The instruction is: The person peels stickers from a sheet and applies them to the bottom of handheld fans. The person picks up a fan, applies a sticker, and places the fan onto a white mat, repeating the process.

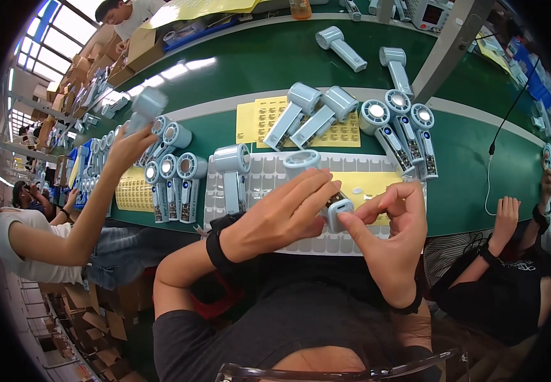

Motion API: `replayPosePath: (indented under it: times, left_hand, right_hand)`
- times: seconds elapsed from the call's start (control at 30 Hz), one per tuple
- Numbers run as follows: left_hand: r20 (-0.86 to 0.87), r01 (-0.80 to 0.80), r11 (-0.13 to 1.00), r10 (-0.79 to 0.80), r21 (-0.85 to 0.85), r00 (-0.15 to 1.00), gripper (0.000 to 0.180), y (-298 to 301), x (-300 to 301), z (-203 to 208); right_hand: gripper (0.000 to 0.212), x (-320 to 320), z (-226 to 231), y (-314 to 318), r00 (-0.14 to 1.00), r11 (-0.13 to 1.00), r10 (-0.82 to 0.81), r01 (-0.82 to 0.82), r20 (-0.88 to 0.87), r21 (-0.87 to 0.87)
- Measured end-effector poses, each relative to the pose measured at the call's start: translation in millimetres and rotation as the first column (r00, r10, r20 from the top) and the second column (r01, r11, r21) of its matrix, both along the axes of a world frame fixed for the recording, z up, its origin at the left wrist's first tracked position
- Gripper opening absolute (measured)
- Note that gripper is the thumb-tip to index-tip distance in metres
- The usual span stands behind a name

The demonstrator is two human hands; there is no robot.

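Observation:
My left hand [282,213] is wrapped over the handle of a light-blue handheld fan [301,159], whose round head points away from me. The base end of its handle, with a small slot, faces my right hand [393,232]. There my right thumb touches the edge of the base, with the forefinger curled close to it; whether a small piece sits between them I cannot make out. Beneath both hands lie a white sheet of grey label stickers [263,172] and a yellow sticker sheet [377,181]. Another fan [231,169] rests on the white sheet, left of my hands.
Three fans [399,127] with dark see-through handles lie at the right, and a similar group [174,178] at the left. Two more fans [304,99] rest on yellow sheets ahead. A metal post [450,54] rises at the far right. Co-workers' arms [119,156] reach in at both sides.

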State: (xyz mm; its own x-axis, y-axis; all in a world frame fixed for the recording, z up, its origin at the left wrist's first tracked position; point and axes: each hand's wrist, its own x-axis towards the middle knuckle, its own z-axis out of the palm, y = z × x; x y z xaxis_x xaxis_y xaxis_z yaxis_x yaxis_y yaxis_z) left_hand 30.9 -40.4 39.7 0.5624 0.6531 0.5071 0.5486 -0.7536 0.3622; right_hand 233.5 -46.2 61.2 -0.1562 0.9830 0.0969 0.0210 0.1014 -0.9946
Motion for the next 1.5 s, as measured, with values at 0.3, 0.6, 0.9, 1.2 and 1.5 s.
replayPosePath:
  times: [0.3, 0.6, 0.9, 1.2, 1.5]
  left_hand:
    - [-0.341, 0.041, 0.962, 0.056, 0.27, 0.939, 0.065, 129.6, -52.9, -3.5]
    - [-0.767, -0.18, 0.92, 0.39, 0.348, 0.51, 0.043, 291.3, -120.3, -52.3]
    - [-0.405, -0.337, 0.871, 0.469, 0.356, 0.785, 0.049, 244.9, -75.9, -78.3]
    - [-0.74, 0.181, 0.977, -0.038, 0.114, 0.672, 0.045, 146.0, -37.7, -32.4]
    - [-0.927, 0.479, 0.869, -0.067, 0.128, 0.37, 0.026, 163.4, -26.0, -33.5]
  right_hand:
    - [0.045, 17.4, -58.1, 48.3, 0.915, 0.972, -0.157, 0.076, 0.373, 0.223]
    - [0.014, 104.7, -114.1, -2.1, 0.688, 0.888, -0.44, 0.239, 0.577, 0.392]
    - [0.017, 115.4, -123.7, 6.8, 0.643, 0.881, -0.46, 0.245, 0.612, 0.404]
    - [0.017, 112.8, -127.0, 14.1, 0.716, 0.904, -0.426, 0.317, 0.553, 0.287]
    - [0.017, 109.4, -136.1, 18.0, 0.65, 0.866, -0.496, 0.315, 0.575, 0.389]
